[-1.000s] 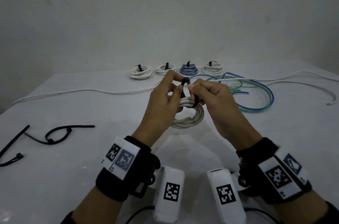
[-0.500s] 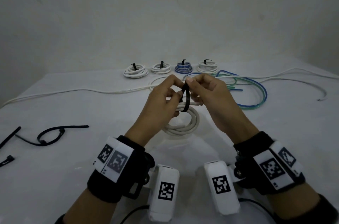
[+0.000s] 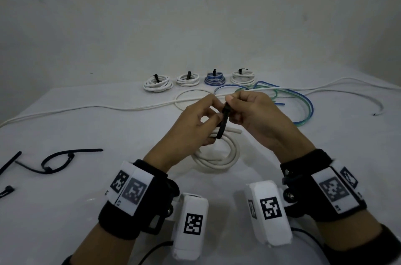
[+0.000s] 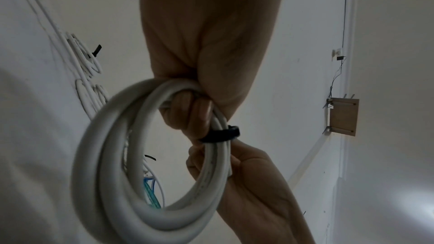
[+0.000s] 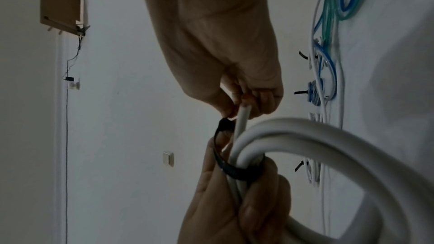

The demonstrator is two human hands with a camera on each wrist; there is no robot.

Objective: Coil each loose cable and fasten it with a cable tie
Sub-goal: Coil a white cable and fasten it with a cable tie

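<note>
A white cable coil (image 3: 217, 157) hangs under both hands above the table (image 3: 65, 210); one cable end (image 3: 237, 131) sticks out to the right. My left hand (image 3: 213, 116) grips the coil's top, its fingers (image 4: 187, 116) curled round the strands. A black cable tie (image 3: 224, 122) loops round the strands (image 4: 220, 134). My right hand (image 3: 230, 102) pinches the tie's upper end (image 5: 225, 123) between thumb and fingertips. The loop (image 5: 231, 171) looks slack in the right wrist view.
Several tied coils (image 3: 158, 84) sit in a row at the table's back. A long loose white cable (image 3: 108, 108) crosses the table, with a loose blue and green cable (image 3: 304, 105) at the right. Spare black ties (image 3: 57, 160) lie at the left.
The tie's strap now stands longer between my hands, and my right hand pinches it higher. The coil hangs lower under the hands and a cable end has come free on the right.
</note>
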